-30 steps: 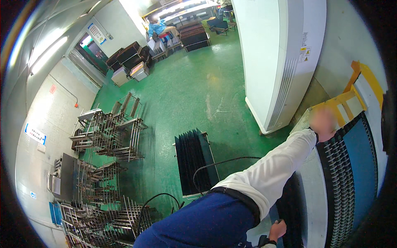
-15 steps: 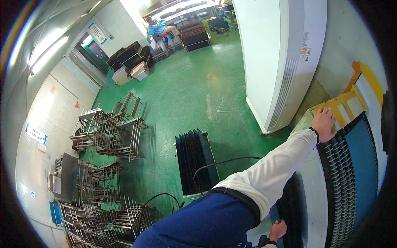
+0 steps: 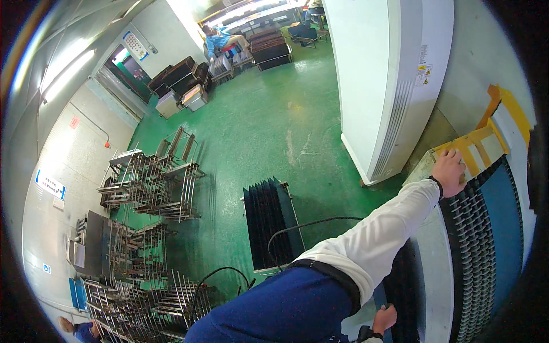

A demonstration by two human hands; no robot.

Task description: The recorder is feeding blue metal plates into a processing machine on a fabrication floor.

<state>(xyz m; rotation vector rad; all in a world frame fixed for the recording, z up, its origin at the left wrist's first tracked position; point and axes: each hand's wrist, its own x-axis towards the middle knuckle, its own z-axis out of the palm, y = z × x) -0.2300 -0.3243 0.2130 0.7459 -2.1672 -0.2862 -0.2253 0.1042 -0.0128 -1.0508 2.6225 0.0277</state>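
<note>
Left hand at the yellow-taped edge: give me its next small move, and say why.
I'd probably slide the left hand slightly along the yellow-taped edge, away from the ridged metal rows. It appears to touch that edge, with its lower side close to where the rows begin; whether anything there is moving, I can't tell.

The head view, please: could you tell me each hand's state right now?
Left hand: bent over the yellow-taped pale machine end; grip cannot be told.
Right hand: curled; whether it holds anything cannot be told.
</note>
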